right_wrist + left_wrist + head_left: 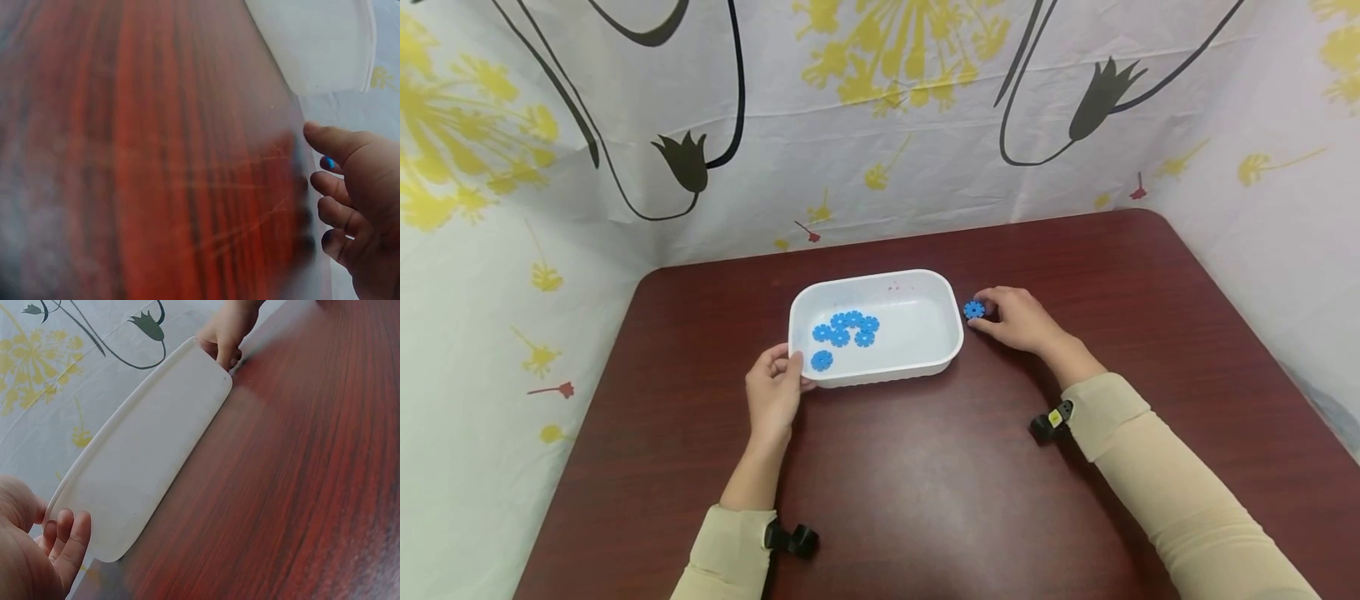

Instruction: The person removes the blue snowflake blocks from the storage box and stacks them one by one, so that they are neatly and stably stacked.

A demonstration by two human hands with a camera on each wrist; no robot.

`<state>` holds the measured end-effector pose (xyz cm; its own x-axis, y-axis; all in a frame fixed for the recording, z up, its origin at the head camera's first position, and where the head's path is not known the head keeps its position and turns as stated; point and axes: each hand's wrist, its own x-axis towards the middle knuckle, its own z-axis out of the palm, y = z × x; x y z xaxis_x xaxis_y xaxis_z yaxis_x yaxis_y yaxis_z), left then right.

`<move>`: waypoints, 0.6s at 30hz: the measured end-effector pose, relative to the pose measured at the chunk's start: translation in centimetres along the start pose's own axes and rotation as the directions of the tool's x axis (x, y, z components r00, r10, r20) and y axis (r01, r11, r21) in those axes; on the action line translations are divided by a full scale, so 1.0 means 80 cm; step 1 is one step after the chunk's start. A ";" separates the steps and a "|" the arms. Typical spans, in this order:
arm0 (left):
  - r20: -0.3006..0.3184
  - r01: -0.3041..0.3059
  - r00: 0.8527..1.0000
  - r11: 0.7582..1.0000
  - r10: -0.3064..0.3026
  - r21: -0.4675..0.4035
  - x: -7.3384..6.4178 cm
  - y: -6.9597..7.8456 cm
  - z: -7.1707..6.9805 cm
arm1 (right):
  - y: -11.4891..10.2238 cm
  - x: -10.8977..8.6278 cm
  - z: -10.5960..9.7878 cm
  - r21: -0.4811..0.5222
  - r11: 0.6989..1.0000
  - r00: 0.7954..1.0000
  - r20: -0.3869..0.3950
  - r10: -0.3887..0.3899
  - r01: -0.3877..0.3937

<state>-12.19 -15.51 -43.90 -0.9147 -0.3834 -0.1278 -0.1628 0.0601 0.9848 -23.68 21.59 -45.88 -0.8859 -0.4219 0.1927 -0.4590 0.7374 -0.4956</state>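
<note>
A white plastic tray (895, 333) sits on the table, with several blue notched, flower-shaped discs (839, 337) lying in its left half. At the tray's left end my left hand (772, 396) grips the rim, thumb on top and fingers against the outer wall; the left wrist view shows that hand (47, 544) from close by. Just beyond the tray's right end, my right hand (1018, 319) pinches one blue flower-shaped disc (973, 309) between thumb and fingers. Only a sliver of blue (329, 162) shows behind the thumb in the right wrist view.
The dark red wood-grain table (910, 467) has rounded far corners. A white cloth (880, 183) printed with yellow and grey flowers hangs behind it and along both sides. Black wrist cameras are strapped at both beige sleeves (1165, 475).
</note>
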 end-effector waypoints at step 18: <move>-0.001 0.000 1.000 1.000 0.000 0.000 0.000 -0.002 0.001 | -0.023 0.019 -0.014 0.087 0.995 0.985 -0.167 0.054 -0.040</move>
<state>-12.18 -15.47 -44.03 -0.9145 -0.3840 -0.1278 -0.1627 0.0597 0.9849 -24.29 20.20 -43.70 -0.9084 -0.2874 0.3038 -0.4153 0.7049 -0.5750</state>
